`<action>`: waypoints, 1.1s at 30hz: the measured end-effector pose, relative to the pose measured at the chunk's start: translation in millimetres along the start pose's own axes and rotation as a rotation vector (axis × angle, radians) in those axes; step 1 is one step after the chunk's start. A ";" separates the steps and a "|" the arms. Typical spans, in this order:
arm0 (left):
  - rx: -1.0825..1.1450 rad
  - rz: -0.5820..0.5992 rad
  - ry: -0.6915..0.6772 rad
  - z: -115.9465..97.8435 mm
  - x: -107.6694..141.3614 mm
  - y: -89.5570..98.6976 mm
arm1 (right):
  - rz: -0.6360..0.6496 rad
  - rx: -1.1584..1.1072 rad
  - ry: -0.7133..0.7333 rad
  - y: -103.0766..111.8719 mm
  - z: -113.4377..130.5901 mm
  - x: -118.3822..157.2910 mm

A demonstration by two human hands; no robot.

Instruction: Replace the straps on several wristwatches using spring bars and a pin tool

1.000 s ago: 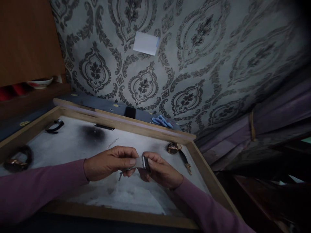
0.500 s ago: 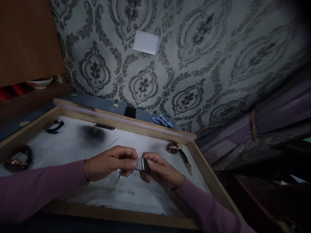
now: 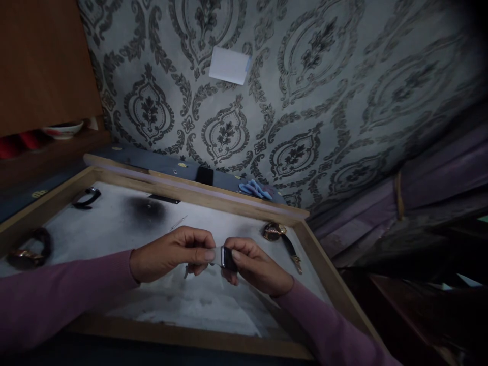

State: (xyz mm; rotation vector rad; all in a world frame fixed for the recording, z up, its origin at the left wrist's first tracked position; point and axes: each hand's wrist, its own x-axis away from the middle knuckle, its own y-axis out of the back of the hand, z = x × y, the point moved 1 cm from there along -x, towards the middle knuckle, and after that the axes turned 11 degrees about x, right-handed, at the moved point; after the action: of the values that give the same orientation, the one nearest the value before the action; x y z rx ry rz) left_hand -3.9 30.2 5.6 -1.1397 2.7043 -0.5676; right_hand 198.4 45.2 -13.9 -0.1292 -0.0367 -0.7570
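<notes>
Between my hands, above the white bottom of the wooden tray, is a smartwatch with a dark square face and silver edge. My right hand pinches its case, thumb on the front. A light grey watch strap joins the case on the left, and my left hand grips it between thumb and forefinger. A small grey piece pokes out below my left fingers; I cannot tell what it is. Behind my left hand a thin metal tool lies on the tray.
Wristwatches lie at the tray's sides: a gold one with a black strap right, a dark gold one and a black one left. Past the rim are a black phone-like object and a blue cloth. A patterned wall stands behind.
The smartwatch has turned slightly, so more of its dark face shows. Both hands keep their hold and have barely shifted.
</notes>
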 end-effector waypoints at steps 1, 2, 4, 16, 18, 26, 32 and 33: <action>0.004 0.000 0.002 -0.2 -0.1 0.0 | 0.000 0.004 -0.002 0.0 0.4 0.2; 0.006 0.003 0.003 -0.4 -0.3 0.0 | -0.002 0.009 -0.003 -0.1 0.8 0.4; 0.003 0.009 -0.001 -0.6 -0.3 -0.1 | -0.007 0.019 -0.008 -0.7 1.7 0.9; 0.065 0.009 -0.020 -0.2 0.5 0.9 | -0.039 0.037 0.009 -1.0 3.2 2.8; 0.083 -0.002 -0.027 -0.8 1.6 0.9 | -0.032 0.040 0.015 -0.9 3.0 2.8; 0.066 -0.020 -0.004 -1.1 2.2 -0.1 | 0.006 0.054 0.014 -1.2 2.6 2.9; 0.131 -0.034 0.021 -1.8 1.3 -1.6 | 0.014 0.049 0.012 -0.1 1.4 3.0; 0.152 -0.039 0.028 -1.5 1.3 -1.5 | 0.012 0.043 0.016 0.0 1.1 2.9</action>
State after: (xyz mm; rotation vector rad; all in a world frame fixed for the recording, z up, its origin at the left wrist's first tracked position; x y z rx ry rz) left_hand -4.2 28.8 7.6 -1.1555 2.6136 -0.7861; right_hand 200.6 43.3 -12.5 -0.0821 -0.0370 -0.7444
